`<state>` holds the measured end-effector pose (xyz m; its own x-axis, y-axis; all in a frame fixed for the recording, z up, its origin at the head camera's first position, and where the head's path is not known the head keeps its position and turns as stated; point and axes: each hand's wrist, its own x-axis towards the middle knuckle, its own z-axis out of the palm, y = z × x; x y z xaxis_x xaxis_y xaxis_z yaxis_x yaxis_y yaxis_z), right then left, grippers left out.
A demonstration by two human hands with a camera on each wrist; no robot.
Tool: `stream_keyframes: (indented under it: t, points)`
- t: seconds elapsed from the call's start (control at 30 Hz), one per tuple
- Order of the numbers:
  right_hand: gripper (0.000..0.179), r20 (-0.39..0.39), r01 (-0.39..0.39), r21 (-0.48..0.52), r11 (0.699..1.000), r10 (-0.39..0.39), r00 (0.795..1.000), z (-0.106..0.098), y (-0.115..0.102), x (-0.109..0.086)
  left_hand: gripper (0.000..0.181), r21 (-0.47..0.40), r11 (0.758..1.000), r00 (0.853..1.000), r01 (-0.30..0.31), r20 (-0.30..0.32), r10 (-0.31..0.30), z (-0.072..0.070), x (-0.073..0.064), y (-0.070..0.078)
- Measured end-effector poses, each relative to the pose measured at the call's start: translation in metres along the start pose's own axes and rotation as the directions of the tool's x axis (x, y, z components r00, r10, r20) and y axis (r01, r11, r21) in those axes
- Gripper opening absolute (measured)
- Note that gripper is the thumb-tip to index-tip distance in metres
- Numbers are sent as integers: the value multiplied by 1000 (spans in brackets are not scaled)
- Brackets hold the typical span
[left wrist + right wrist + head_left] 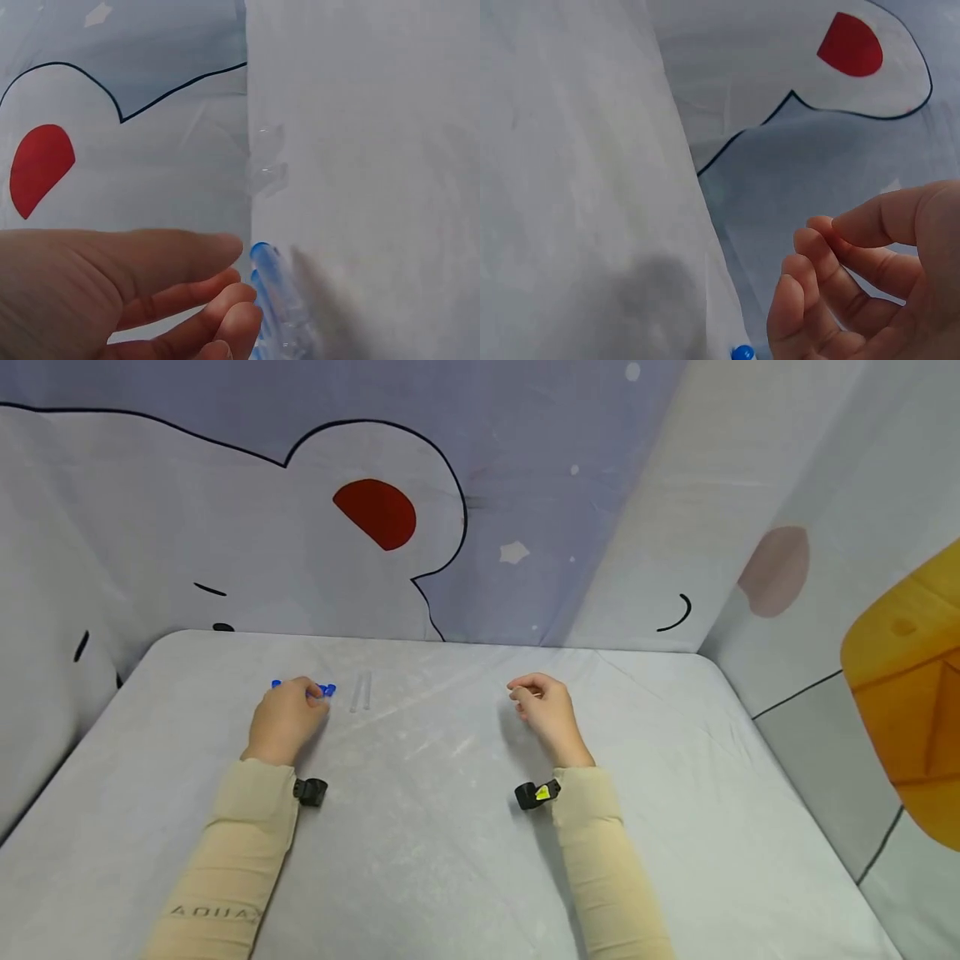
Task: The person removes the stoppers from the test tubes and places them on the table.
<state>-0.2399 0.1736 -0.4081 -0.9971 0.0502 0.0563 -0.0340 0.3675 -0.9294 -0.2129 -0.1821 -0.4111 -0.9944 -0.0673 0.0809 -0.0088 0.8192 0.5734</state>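
Observation:
My left hand (287, 720) hovers over a small cluster of clear tubes with blue ends (330, 690) at the back left of the table, partly hiding them. In the left wrist view, thumb and fingers are apart, with the blue-ended tubes (274, 281) just beyond the fingertips; no grip shows. Two plain clear tubes (367, 691) lie side by side to their right. My right hand (546, 712) hangs above the table, fingers loosely curled and thumb close to the index fingertip. Nothing shows between them. A small round blue thing (742, 352) appears below that hand; its kind is unclear.
A pale sheet covers the table (420, 827), whose back edge meets a printed cloth wall (525, 593). More cloth stands at both sides, with an orange printed shape (922, 718) on the right. Each wrist wears a small black camera (311, 792).

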Motion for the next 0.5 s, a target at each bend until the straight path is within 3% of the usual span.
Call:
stream_keyframes:
  t: [0.2, 0.5]
  points:
    - [20, 84, 88, -61, 994, -83, 993, 8, -2, -2, 26, 37, 999, 999, -4, 47, 2, 4, 0, 0]
    - [19, 128, 107, -71, 992, -98, 987, 14, -1, -4, 14, 121, 992, 996, -23, 91, 12, 6, -2, 4]
